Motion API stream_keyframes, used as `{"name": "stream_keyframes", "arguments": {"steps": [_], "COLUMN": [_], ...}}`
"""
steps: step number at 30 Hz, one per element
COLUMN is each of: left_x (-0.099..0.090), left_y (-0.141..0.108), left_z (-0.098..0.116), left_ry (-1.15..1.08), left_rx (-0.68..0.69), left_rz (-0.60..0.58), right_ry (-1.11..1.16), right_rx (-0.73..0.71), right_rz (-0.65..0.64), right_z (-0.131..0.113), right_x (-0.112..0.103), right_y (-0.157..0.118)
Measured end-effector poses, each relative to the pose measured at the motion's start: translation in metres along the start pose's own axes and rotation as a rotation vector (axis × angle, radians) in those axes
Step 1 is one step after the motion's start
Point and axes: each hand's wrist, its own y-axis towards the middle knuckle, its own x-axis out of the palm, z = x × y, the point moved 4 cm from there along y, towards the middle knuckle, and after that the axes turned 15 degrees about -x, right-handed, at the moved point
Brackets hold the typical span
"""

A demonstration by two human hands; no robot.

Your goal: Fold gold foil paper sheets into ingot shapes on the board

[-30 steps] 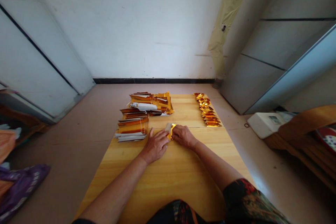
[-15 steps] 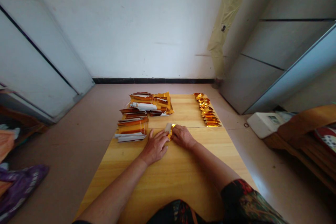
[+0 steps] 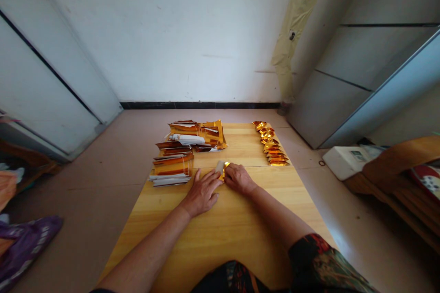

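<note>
My left hand [image 3: 201,193] spread, fingertips just beside the gold foil slip [image 3: 224,170], grip unclear | my right hand [image 3: 239,179] curled, pressing the slip, which sits between my hands on the wooden tabletop [image 3: 227,242] | stacked foil sheets [image 3: 173,170] ahead-left of my fingers, folded foil pieces [image 3: 270,144] ahead-right | even fingertip pressure suits best

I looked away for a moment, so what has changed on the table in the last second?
Almost nothing. The right hand covers slightly more of the gold edge of the foil piece beside the left hand; nothing was taken or let go. The foil stacks and the row of folded gold pieces stayed put.
</note>
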Motion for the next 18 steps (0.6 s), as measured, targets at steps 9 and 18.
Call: {"name": "stream_keyframes", "arguments": {"steps": [9, 18], "left_x": [-0.0007, 0.0008], "left_y": [0.0004, -0.0006], "left_z": [0.0016, 0.0005], "left_ry": [0.011, 0.008], "left_rx": [-0.003, 0.005], "left_rz": [-0.012, 0.007], "right_ry": [0.006, 0.045], "right_rx": [0.021, 0.036], "right_rz": [0.041, 0.097], "right_z": [0.0016, 0.0036], "right_x": [0.0027, 0.0062], "right_y": [-0.0007, -0.0027]}}
